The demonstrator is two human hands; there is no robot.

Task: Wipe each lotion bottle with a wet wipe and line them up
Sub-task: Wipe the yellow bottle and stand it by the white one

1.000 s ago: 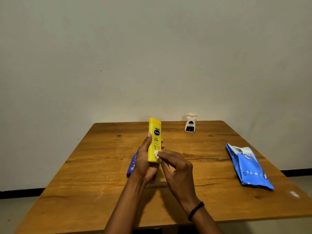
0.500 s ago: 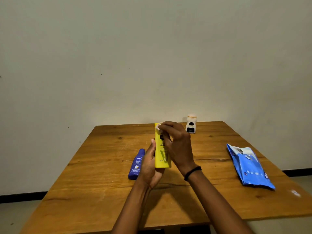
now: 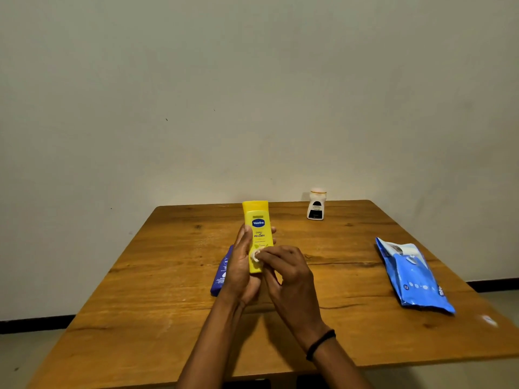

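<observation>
**Yellow bottle mid wipe-down**

The left hand gripped the yellow lotion bottle upright above the middle of the wooden table, with the thumb along its left edge and the fingers curled round the back. The right hand pinched a small wadded white wipe and pressed it against the lower front of the label (Vaseline, if anyone cares). A dark blue bottle lay flat on the table just behind the left hand, partly hidden. A little white bottle stood near the far edge, well apart. The blue wipes pack lay off to the right.
</observation>
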